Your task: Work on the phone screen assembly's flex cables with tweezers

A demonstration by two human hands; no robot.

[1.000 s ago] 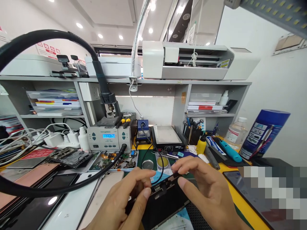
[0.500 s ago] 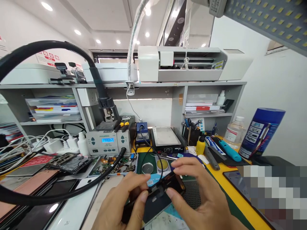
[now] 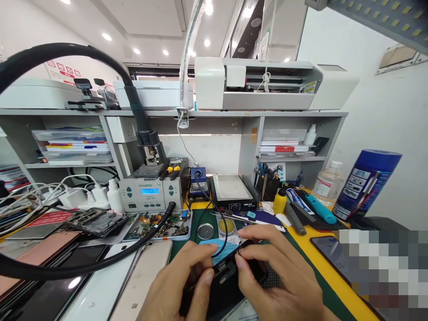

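Two bare hands (image 3: 182, 281) (image 3: 284, 272) clamped on a thin, black rectangular panel (image 3: 224, 293), flat green mat (image 3: 329, 290) below

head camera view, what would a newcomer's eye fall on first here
Probably the thick black hose, arching high across the left side and sweeping low in front of the grey box-shaped station with a lit blue display. Next comes the bottom centre, where the bare left hand and bare right hand hold a flat black device. At the right, a tall blue cylindrical container stands out against the white wall.
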